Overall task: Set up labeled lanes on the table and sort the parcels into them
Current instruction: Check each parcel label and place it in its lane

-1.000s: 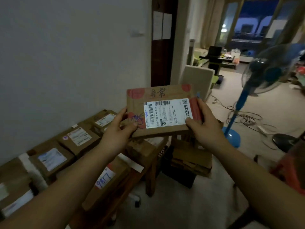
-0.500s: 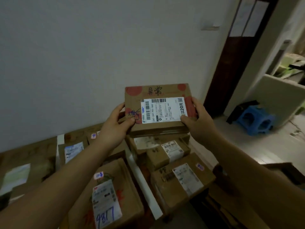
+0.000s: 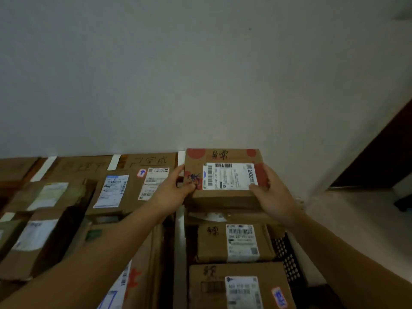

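1. Parcel (image 3: 223,175) at the far end of the rightmost lane, close to the wall (image 3: 200,74); long axis lying 9 to 3 o'clock, white shipping label (image 3: 229,176) facing up, handwritten edge toward 12 o'clock.
2. Gripped at 9 o'clock by the left hand (image 3: 176,190), thumb on top, fingers round the side.
3. Gripped at 3 o'clock by the right hand (image 3: 272,195), thumb on the label corner, fingers wrapped round the side; both forearms stretched forward.
4. Toward 6 o'clock in the same lane, a smaller parcel (image 3: 236,241), then a larger parcel (image 3: 240,288); white tape strip (image 3: 179,241) along 9 o'clock.

Table (image 3: 33,172) with tape strips (image 3: 116,162) and parcels (image 3: 111,192)
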